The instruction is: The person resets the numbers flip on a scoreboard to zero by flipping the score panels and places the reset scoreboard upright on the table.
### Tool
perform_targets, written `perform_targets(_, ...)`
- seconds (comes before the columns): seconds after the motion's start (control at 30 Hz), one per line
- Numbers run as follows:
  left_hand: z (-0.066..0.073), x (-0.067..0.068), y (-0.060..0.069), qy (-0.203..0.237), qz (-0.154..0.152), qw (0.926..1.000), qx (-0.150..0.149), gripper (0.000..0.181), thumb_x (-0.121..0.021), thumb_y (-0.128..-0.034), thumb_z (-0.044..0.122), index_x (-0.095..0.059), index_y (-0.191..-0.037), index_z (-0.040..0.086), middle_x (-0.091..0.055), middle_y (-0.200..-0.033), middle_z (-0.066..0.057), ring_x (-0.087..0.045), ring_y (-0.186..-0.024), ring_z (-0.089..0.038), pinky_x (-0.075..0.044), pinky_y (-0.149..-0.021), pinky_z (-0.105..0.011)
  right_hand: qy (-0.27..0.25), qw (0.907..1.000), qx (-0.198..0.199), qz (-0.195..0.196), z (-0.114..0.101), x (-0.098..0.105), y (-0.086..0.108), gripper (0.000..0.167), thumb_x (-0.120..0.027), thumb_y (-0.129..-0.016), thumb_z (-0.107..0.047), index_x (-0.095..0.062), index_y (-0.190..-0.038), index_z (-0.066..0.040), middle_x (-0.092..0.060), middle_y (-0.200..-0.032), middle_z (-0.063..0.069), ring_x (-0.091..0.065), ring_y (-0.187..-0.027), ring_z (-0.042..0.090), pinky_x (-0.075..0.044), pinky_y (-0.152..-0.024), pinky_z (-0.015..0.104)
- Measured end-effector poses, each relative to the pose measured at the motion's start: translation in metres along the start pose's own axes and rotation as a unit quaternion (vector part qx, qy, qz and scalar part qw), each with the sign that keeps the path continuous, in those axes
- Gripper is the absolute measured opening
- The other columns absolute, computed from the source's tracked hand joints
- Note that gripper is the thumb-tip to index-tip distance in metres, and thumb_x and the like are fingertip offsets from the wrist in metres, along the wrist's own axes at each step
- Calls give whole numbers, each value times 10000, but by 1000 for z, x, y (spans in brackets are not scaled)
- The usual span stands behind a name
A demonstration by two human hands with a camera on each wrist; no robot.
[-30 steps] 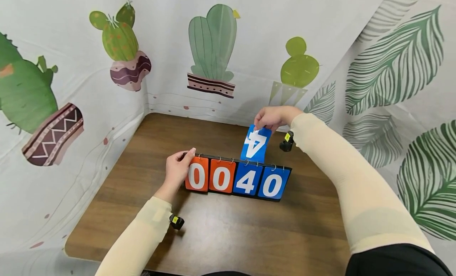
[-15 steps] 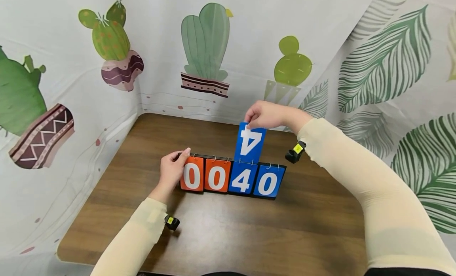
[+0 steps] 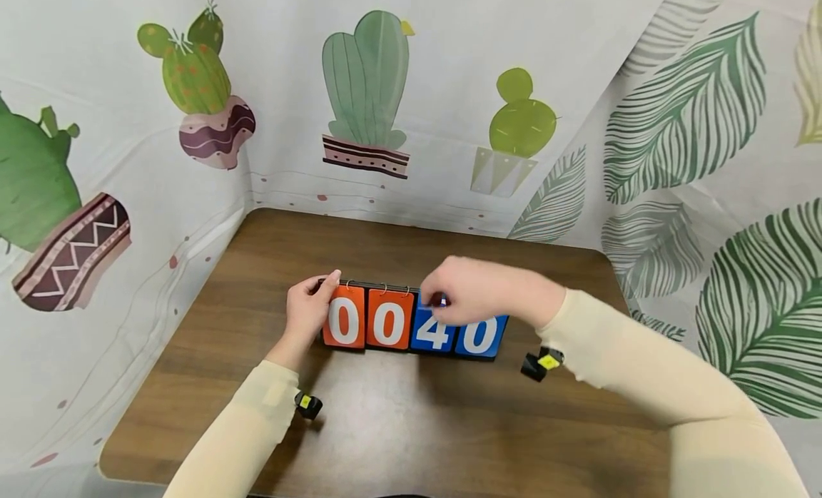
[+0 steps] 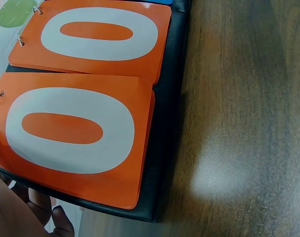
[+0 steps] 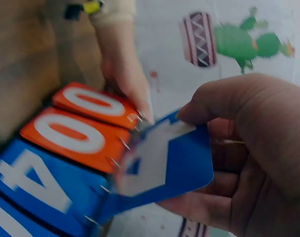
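A tabletop flip scoreboard (image 3: 388, 352) stands on the table, showing two orange 0 cards, a blue 4 and a blue 0. My left hand (image 3: 305, 312) grips its left end, thumb at the top edge; the left wrist view shows fingers behind the black backing (image 4: 165, 128). My right hand (image 3: 475, 291) is in front of the blue cards, covering part of the 4 and the top of the last 0. In the right wrist view that hand pinches a raised blue number card (image 5: 189, 160) between thumb and fingers, the card still on its rings.
The scoreboard is on a brown wooden table (image 3: 385, 427). A white cloth (image 3: 282, 70) printed with cacti and leaves hangs behind and at the sides. Small black cameras are worn on the left wrist (image 3: 309, 405) and right wrist (image 3: 542, 362).
My right hand has come forward and down from above the scoreboard's back, bringing the raised blue card over toward the front. The left hand keeps its grip on the left end.
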State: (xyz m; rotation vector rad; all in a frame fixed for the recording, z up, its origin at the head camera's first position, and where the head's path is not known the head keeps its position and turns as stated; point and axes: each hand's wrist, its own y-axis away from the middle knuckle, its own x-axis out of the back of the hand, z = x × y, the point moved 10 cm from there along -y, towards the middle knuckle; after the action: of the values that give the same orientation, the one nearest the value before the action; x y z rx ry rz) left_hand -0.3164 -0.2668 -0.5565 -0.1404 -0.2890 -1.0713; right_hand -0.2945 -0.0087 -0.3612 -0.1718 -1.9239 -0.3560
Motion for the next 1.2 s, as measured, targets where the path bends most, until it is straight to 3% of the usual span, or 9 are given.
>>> perform_targets(0.27, -3, 0, -2, 41, -12, 10000, 79, 660, -684, -831, 746, -790, -1071, 140, -734, -1033, -129, -636, -909, -219, -536, -730, -250, 775, 9969, -42, 81, -14, -63, -1, 120, -663, -884, -143, -610, -778, -157, -404, -673, -102, -406, -625, 60, -311, -563, 215)
perform_targets(0.4, -4, 1, -2, 37, 16, 10000, 88, 654, -686, -833, 741, -790, -1062, 137, -733, -1020, -126, -635, -897, -211, -537, -724, -247, 1229, 9922, -189, 9, -8, -91, -4, 76, -712, -920, -252, -669, -895, -195, -555, -754, -100, -478, -689, 61, -417, -605, 192)
perform_targets(0.5, -4, 2, -2, 55, 47, 10000, 67, 641, -694, -834, 732, -793, -1055, 138, -732, -1010, -122, -635, -886, -206, -540, -716, -247, 1655, 9860, -216, 51, -2, -108, -7, 154, -736, -926, -334, -706, -1008, -207, -665, -858, -74, -538, -742, 74, -487, -653, 196)
perform_targets(0.67, -3, 3, -2, 66, 72, 9999, 31, 638, -699, -833, 728, -795, -1057, 139, -733, -1001, -123, -640, -874, -199, -540, -705, -239, 2245, 9738, -163, 305, 8, -128, -14, 240, -744, -918, -396, -713, -1079, -220, -715, -962, -49, -599, -823, 108, -537, -718, 229)
perform_targets(0.8, -2, 3, -2, 20, 66, 10000, 30, 649, -692, -836, 732, -792, -1062, 132, -736, -1011, -131, -638, -879, -201, -535, -708, -234, 2571, 9649, -189, 498, 16, -140, -17, 294, -758, -899, -432, -711, -1105, -228, -731, -1045, -39, -627, -917, 143, -572, -829, 298)
perform_targets(0.97, -1, 2, 1, -20, 93, 10000, -13, 636, -693, -848, 716, -793, -1058, 124, -740, -1013, -137, -638, -871, -194, -530, -708, -230, 2647, 9619, -343, 594, 26, -147, -18, 335, -797, -857, -481, -730, -1081, -242, -741, -1073, -40, -638, -975, 161, -557, -962, 358)
perform_targets(1.1, 0, 1, 1, -12, 85, 10000, -23, 630, -696, -851, 709, -794, -1056, 122, -743, -1018, -136, -640, -874, -193, -529, -713, -232, 2481, 9667, -426, 458, 34, -146, -18, 345, -779, -863, -507, -732, -1073, -237, -733, -1050, -40, -629, -967, 161, -557, -952, 368)
perform_targets(1.2, 0, 0, 0, 2, 61, 10000, -6, 639, -693, -844, 721, -793, -1058, 127, -741, -1024, -132, -639, -884, -202, -531, -720, -240, 1927, 9799, -493, 173, 41, -137, -14, 367, -746, -894, -517, -736, -1117, -225, -733, -1064, -44, -618, -937, 136, -568, -871, 330)
